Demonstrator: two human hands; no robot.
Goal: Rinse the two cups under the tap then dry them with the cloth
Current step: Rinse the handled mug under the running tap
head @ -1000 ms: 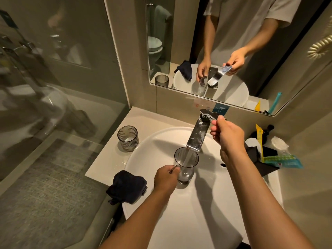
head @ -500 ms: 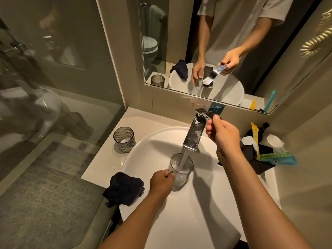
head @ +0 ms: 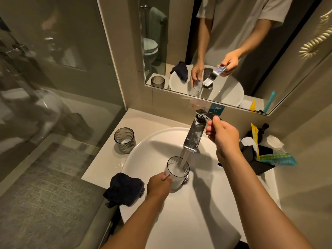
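Two cups, one under the running tap [head: 193, 136].
Left hand [head: 158, 184] clasps the clear cup [head: 177, 172] over the basin [head: 206, 203], water frothing inside; right hand [head: 221, 134] pinches the lever — ribbed cup [head: 124, 140] stands on the counter; dark cloth [head: 124, 189] drapes the rim.

A bathroom: a white basin [head: 206, 203] under a chrome tap [head: 194, 136], wall mirror [head: 233, 42], glass shower screen [head: 45, 78].

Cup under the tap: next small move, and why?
Probably tip the cup to pour it out into the basin. It looks nearly full of frothing water, the stream from the spout is running into it, the left hand grips its side, and the right hand is on the tap lever.
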